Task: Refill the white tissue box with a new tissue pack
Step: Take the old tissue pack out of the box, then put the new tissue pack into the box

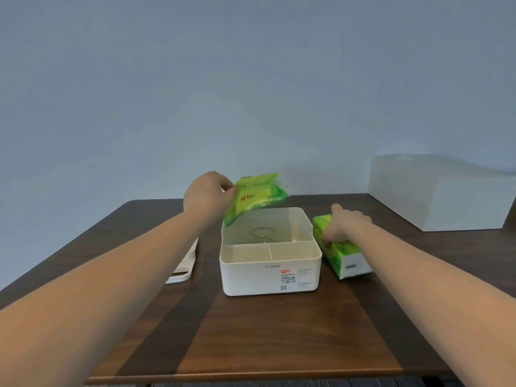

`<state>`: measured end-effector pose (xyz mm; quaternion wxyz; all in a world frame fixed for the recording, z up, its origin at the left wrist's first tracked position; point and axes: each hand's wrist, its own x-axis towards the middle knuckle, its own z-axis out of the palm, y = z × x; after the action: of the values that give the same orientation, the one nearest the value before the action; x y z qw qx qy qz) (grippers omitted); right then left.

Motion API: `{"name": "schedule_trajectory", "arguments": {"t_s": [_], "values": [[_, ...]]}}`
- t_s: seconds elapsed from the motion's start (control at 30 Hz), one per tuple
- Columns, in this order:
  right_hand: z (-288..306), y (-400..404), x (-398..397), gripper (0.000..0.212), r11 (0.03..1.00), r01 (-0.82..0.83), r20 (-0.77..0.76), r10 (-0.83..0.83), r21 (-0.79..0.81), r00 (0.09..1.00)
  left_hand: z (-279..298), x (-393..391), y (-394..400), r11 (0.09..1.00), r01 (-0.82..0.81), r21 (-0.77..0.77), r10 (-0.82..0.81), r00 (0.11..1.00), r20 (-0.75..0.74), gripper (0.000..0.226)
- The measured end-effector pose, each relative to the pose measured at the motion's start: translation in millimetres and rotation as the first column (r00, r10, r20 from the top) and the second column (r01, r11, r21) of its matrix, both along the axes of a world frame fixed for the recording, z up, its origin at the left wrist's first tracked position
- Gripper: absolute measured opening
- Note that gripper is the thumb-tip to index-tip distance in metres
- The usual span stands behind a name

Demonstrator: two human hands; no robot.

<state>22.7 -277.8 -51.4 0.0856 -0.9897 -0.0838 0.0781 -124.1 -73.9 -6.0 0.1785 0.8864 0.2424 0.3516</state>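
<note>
Dark wood bench [279,331] carries the open white tissue box [268,275], above whose far rim my left grip [208,195] clasps a limp green pack [255,196], while my right grip [344,226] clamps the full new tissue pack [351,261] beside it, ready for loading.

White tissue box [269,277] matt smooth plastic, wire spring [262,233] metal inside. Both green packs [258,198] [339,254] glossy crinkly plastic film. Counter [279,331] dark wood, smooth, slight sheen. Big white box [435,191] matt.
</note>
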Motion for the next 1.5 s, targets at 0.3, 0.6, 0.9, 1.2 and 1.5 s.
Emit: {"name": "schedule_trajectory", "arguments": {"t_s": [0.3,0.6,0.9,1.2,1.5], "values": [[43,3,-4,0.083,0.962,-0.018,0.186,-0.034,0.273,0.982,4,15,27,0.993,-0.114,-0.010,0.113,0.964,0.240,0.026],[74,36,2,0.090,0.904,-0.273,0.370,0.143,0.328,0.918,-7,39,61,0.978,-0.201,-0.054,0.206,0.969,0.133,0.028],[72,79,-5,0.094,0.754,-0.646,0.377,0.568,0.120,0.732,-39,67,101,0.976,-0.207,-0.064,0.208,0.978,0.022,0.028],[59,96,-12,0.094,0.477,-0.878,0.113,0.875,-0.032,0.471,-70,85,117,0.978,-0.192,-0.084,0.190,0.981,-0.034,0.026],[49,93,-19,0.094,0.391,-0.910,-0.022,0.917,-0.140,0.397,-83,88,117,0.977,-0.210,-0.023,0.195,0.940,-0.279,0.023]]}}
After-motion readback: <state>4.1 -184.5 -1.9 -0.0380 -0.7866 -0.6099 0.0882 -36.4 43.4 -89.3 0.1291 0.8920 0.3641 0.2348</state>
